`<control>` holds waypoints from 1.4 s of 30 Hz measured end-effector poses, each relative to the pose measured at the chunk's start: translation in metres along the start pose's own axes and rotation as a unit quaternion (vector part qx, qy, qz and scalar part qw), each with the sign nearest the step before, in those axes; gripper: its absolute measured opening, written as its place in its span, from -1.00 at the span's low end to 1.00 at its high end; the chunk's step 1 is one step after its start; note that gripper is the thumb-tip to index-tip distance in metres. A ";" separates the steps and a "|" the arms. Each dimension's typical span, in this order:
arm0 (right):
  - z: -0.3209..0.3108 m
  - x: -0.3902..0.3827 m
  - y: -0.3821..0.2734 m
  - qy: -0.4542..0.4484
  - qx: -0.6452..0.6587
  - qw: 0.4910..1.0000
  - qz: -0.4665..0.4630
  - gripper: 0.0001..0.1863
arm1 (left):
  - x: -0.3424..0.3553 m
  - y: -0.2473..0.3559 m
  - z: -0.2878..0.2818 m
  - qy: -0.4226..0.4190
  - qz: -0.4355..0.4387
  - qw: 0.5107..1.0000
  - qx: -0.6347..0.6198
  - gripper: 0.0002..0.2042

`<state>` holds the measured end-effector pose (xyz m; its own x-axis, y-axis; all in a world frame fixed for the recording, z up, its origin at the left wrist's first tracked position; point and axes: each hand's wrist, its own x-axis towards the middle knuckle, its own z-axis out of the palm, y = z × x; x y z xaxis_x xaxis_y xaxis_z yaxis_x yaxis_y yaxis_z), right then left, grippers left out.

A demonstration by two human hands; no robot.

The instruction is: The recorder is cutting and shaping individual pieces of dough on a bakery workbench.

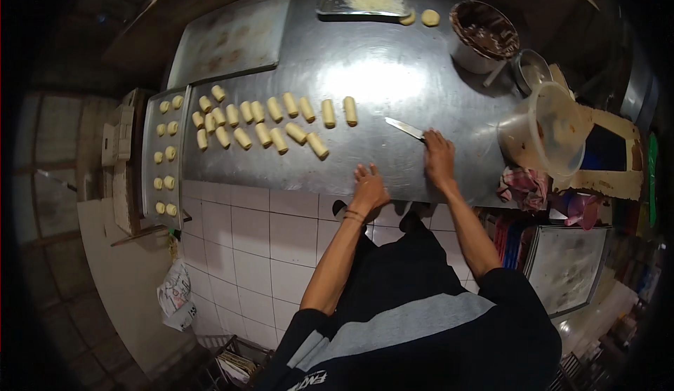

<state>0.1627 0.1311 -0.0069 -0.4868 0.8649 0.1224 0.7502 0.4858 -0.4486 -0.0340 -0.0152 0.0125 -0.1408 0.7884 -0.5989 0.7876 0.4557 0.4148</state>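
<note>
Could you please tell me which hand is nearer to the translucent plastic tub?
Right. The right hand, holding the knife, is to the left of the translucent plastic tub; the left hand is farther left, at the table's near edge.

Fisheye pic: blk vignette all round, corners lost. Your table and floor lines bend toward the rim. Big hot spot on table, just above ctr, steel blown near-white; lamp out of view. Smaller glints on tray rim, top. Floor mid-bright, tile lines clear; far L & R sides dim, murky. Your shirt mostly near-blk, folds hard to read. Ctr fairly sharp, incl. your L hand & R hand; rim soft.
</note>
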 end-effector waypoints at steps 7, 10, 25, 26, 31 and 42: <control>0.058 -0.064 -0.098 0.000 -0.114 0.992 -0.057 -0.62 | -0.042 -0.135 -0.016 -0.019 0.200 0.979 0.016 -0.14; 0.064 -0.072 -0.136 -0.059 -0.101 0.993 0.027 -0.70 | -0.075 -0.202 -0.023 0.045 0.276 0.929 -0.243 -0.34; 0.108 -0.008 -0.399 0.016 0.248 0.951 0.185 -0.73 | -0.197 -0.544 -0.143 0.314 -0.196 0.838 -0.401 -0.72; 0.114 0.004 -0.412 -0.001 0.263 0.946 0.191 -0.71 | -0.186 -0.551 -0.147 0.348 -0.186 0.829 -0.396 -0.73; 0.162 0.063 -0.454 -0.049 0.250 0.956 0.144 -0.68 | -0.138 -0.577 -0.199 0.417 -0.107 0.843 -0.323 -0.71; 0.205 0.104 -0.606 -0.029 0.283 0.949 0.134 -0.81 | -0.010 -0.708 -0.387 0.501 -0.094 0.836 -0.203 -0.27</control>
<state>-0.4344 -0.0997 0.0965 -0.3482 0.9315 -0.1052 0.4978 0.0886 -0.8628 -0.8219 -0.1860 -0.0097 -0.8311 0.5452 0.1097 0.4546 0.5524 0.6987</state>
